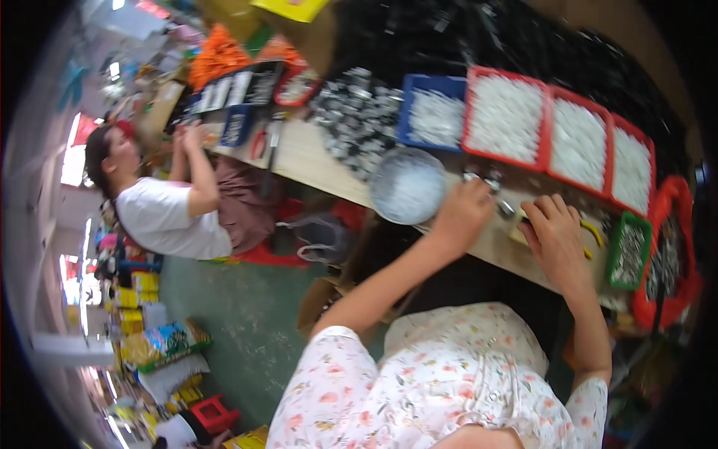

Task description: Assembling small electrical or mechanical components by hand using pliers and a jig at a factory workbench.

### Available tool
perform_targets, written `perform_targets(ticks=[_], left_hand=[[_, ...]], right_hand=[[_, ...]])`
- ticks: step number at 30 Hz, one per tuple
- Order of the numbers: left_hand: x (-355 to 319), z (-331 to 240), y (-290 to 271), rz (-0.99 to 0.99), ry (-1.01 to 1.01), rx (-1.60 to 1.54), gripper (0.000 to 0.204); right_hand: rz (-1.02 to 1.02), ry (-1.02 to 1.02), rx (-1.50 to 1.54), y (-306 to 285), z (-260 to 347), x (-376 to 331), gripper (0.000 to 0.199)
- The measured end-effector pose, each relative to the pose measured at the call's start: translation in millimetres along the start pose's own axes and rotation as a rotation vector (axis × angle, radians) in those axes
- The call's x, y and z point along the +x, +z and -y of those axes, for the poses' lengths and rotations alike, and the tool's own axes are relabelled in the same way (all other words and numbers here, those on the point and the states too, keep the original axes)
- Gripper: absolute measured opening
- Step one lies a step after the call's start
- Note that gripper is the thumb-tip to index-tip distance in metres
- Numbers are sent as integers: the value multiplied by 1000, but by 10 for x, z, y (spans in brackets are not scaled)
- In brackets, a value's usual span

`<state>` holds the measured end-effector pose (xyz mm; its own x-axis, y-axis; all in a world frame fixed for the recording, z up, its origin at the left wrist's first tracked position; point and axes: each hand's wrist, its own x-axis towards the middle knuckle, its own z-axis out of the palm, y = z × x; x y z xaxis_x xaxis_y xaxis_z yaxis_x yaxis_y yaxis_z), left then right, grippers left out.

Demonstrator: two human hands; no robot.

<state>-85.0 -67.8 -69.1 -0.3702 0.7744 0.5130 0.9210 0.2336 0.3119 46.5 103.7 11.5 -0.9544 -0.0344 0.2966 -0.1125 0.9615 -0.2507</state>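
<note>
My left hand [465, 212] is closed with its fingertips down at the small shiny metal pieces [490, 178] on the table. What it pinches is hidden and blurred. Beside its wrist stands a round metal bowl [407, 185] with whitish contents. My right hand [559, 243] hovers over the table edge, fingers curved and the thumb apart from them. A small pale block [519, 235] lies by that thumb, and one more shiny metal piece [506, 206] sits between the two hands. Just right of my right hand are yellow-handled pliers [594, 232], partly covered.
Behind my hands stand a blue tray [404, 112] and red trays [468, 112] of small white parts. A green basket [615, 258] and red bag [649, 303] hold metal bits. Black-and-silver pieces [357, 112] are heaped left. Another person [168, 209] works at the table's far left.
</note>
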Motion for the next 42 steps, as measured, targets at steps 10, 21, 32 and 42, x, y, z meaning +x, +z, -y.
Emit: perform_targets(ticks=[10,21,32,42], left_hand=[[1,-105,-56,-2,-54,-12,28],[250,-535,-374,12,-945,-1622,26],[186,-562,-33,-79,-762,-1578,24],[139,-625,-32,-42,-690,-1417,24]], right_hand=[[93,69,119,467,-46,376,9],[-236,381,1083,69,23,139,20],[-286,210,748,43,-186,-302,27],[-235,155,487,70,-149,-373,30]])
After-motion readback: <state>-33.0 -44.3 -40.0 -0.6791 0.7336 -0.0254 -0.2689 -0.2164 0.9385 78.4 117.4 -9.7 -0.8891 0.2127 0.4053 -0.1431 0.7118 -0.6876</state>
